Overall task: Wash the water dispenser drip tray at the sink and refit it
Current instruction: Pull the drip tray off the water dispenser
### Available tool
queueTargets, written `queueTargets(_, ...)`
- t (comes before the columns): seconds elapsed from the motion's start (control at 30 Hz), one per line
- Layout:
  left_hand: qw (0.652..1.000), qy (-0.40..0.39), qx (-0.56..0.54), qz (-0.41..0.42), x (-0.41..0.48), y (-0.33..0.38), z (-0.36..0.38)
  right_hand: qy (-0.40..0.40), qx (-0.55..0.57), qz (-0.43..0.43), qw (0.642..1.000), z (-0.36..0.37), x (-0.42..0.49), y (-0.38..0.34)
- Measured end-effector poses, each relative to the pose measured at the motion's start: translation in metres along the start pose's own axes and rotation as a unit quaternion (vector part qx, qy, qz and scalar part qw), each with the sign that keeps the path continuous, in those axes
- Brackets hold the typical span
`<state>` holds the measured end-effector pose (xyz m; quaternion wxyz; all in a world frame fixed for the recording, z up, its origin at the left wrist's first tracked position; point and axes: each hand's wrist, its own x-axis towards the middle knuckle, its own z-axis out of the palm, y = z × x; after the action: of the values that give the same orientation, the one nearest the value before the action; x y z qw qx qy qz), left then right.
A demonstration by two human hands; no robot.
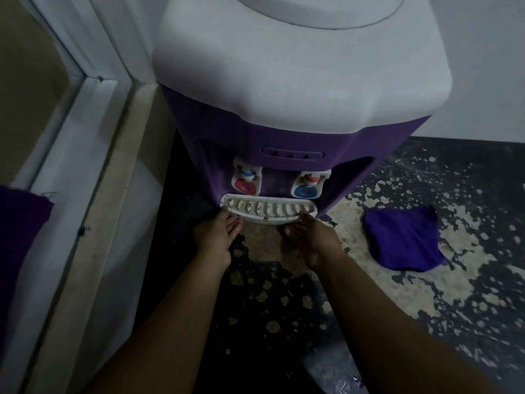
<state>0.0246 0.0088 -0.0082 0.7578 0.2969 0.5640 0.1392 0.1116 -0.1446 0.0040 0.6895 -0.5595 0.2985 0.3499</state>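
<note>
A person bends over a purple-and-white water dispenser (pixel 287 89) standing on a worn, flaking floor (pixel 426 280), both arms stretched down to the white slotted drip tray (pixel 267 213) seated at the foot of the machine, just below the two taps (pixel 247 180). The left hand (pixel 216 234) lies at the tray's left end, fingers loosely together and touching its front corner; the right hand (pixel 309 237) meets the right end, fingers extended along the lip. Neither hand is closed around the tray; they bracket it from the sides. In the dim light it is hard to tell whether the tray is fully home in its recess or standing slightly proud of it, so this may be either the lift-out or the refit; speckled marks on the tray's front edge suggest it is not yet washed. If so, the next move calls for an even pull from both ends, keeping the tray level in case water sits inside. A folded purple cloth (pixel 403 237) lies on the floor to the right, well apart from the hands. No sink is in view.
</note>
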Motion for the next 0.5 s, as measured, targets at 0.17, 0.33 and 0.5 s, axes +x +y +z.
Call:
queueTargets(0.17,1.0,0.002,-0.009,0.009,-0.005,-0.001,0.006,-0.021,0.002,0.002,1.0,-0.003,-0.002,-0.001)
queueTargets(0.33,1.0,0.009,-0.018,-0.021,-0.008,0.0,0.009,-0.048,-0.002,0.006,0.999,-0.008,-0.001,-0.001)
queueTargets(0.5,1.0,0.007,-0.006,0.009,-0.012,-0.001,0.008,-0.069,0.005,0.016,0.998,-0.012,-0.006,-0.003)
